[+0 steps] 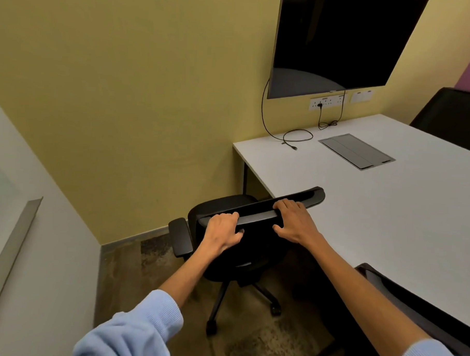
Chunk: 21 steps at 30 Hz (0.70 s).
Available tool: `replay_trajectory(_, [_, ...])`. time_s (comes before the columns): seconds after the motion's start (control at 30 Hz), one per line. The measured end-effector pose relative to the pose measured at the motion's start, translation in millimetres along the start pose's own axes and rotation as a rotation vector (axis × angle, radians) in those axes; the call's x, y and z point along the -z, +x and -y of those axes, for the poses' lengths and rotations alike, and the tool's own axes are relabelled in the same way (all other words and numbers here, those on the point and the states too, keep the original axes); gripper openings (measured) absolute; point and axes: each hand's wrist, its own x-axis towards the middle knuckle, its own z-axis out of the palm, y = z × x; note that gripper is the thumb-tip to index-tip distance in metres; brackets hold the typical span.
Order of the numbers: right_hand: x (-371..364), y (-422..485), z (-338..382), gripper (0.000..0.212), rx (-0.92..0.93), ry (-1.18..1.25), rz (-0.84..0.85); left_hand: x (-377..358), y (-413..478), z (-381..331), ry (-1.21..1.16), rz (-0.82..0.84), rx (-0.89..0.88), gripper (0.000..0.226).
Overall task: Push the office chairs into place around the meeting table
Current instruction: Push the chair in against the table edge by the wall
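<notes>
Three chairs; one table — two hands.

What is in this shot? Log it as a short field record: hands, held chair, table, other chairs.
left hand: left hand gripping the top rail of the black wheeled office chair
right hand: right hand on the same rail, fingers over the top
held chair: backrest top at the near edge of the white rectangular meeting table, armrest on its left side visible
tabletop: grey cable hatch, loose black cable
other chairs: black chair at far side; black chair back at near right
wall: dark wall-mounted screen
</notes>
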Motion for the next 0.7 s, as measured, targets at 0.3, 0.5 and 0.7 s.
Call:
replay_trajectory(0.3, [-12.1, 41.8, 27.5, 0.013, -0.136, -0.161, 0.159, -4.6, 13.7, 20.9, 0.044, 0.055, -0.038, 0.011])
replay_trajectory(0.5, [-21.4, 52.5, 50.5, 0.018, -0.116, -0.184, 0.124, -4.7, 15.0, 55.5, 0.114, 0.005, -0.054, 0.013])
replay_trajectory(0.7, [-34.0, 58.0, 94.6, 0.017, -0.168, -0.123, 0.083, 2.3, 18.6, 106.1, 0.154, 0.064, -0.101, 0.017])
